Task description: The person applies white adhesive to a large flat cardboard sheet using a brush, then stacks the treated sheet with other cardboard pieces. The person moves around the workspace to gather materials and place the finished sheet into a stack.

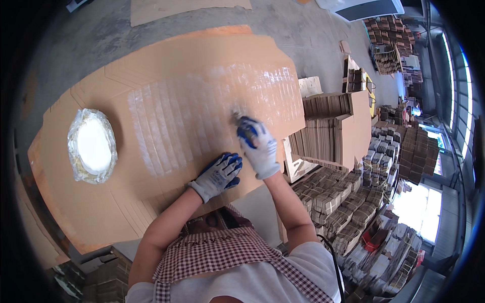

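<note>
A large brown cardboard sheet (177, 55) lies before me, with pale, wet-looking white streaks in rows across its middle and right. My right hand (257, 144), in a white and blue glove, is closed round a brush whose dark tip (236, 115) meets the streaked area; motion blurs its outline. Close to the sheet's near edge, my left hand (220, 174) rests flat on the cardboard in a matching glove, fingers stretched to the right and holding nothing. On the sheet's left part stands an oval container (77, 166) wrapped in clear plastic, with a bright white substance inside.
Just right of the sheet is a tall stack of folded cardboard (323, 139). Tied cardboard bundles (331, 194) fill the floor farther right. Another cardboard piece (187, 9) lies on the grey concrete floor (283, 25) beyond the far edge.
</note>
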`<state>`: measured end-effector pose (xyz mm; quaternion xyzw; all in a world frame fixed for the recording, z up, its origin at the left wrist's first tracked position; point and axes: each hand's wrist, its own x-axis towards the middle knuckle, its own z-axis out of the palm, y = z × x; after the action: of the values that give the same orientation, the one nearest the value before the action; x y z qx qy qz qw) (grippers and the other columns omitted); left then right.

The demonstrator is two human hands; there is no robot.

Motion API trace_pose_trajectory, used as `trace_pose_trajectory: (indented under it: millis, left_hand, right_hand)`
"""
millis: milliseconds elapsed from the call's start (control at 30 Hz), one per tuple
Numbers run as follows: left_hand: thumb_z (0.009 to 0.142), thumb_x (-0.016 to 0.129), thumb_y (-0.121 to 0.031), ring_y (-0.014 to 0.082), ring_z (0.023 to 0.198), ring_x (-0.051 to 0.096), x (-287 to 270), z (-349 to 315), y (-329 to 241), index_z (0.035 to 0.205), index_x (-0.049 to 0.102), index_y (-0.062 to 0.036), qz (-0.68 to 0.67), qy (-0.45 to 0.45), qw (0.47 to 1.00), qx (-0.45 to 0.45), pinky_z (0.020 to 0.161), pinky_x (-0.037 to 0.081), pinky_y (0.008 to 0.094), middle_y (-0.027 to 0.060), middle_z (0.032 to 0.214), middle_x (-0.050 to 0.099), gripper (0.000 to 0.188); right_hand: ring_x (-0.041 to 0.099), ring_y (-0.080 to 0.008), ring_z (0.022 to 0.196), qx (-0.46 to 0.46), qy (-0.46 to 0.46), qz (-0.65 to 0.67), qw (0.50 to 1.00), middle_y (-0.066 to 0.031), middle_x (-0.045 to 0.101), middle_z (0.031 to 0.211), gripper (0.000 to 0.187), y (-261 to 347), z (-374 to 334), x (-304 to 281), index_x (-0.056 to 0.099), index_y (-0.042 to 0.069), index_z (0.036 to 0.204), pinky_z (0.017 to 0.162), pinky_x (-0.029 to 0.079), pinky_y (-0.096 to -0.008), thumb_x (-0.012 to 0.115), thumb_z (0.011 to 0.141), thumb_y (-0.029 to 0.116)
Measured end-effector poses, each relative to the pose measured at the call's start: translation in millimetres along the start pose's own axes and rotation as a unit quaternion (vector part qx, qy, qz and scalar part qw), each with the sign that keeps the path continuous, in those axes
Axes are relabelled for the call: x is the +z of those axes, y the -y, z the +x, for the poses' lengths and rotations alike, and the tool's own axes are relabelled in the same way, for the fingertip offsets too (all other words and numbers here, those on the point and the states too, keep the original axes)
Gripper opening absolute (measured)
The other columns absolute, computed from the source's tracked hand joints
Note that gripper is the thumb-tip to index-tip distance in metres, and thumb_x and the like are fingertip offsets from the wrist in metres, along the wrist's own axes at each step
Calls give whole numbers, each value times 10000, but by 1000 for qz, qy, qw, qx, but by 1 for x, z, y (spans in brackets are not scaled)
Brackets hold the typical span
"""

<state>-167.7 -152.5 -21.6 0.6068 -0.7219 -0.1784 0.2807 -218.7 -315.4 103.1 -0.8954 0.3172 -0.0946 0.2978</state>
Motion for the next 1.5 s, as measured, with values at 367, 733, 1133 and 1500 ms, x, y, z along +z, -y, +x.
trace_pose_trajectory:
  millis: [367,733,1133,1500]
  left_hand:
    - [905,573,-407,337,1263,457,-2,3,-1,1309,498,-32,0,49,999,-23,1121,324,473,182,1362,481,556]
    - [915,558,-371,311,1293,467,-13,6,-6,1245,567,-31,15,-21,1000,11,1138,316,462,164,1317,547,473]
    - [910,550,-382,299,1208,515,-5,3,-4,1200,553,-67,70,-5,998,2,1096,363,448,154,1239,569,428]
    - [923,558,-373,316,1314,447,-16,8,-7,1315,528,-46,27,13,1000,4,1132,323,470,154,1367,511,511]
  right_hand:
    - [569,-296,1145,-174,66,-143,972,-70,600,1204,387,2,-44,18,622,127,1109,904,497,-420,666,725,98]
    - [648,-143,941,223,-231,328,889,-73,682,1055,334,-60,-48,-29,608,-10,1147,857,521,-283,673,823,-55]
    - [650,-308,941,114,-184,89,972,-140,632,1062,342,-4,-35,31,637,40,1072,808,523,-364,773,763,89]
    - [646,-212,863,82,-267,15,960,-103,633,1032,312,-48,-12,-1,613,41,1109,744,525,-311,730,821,72]
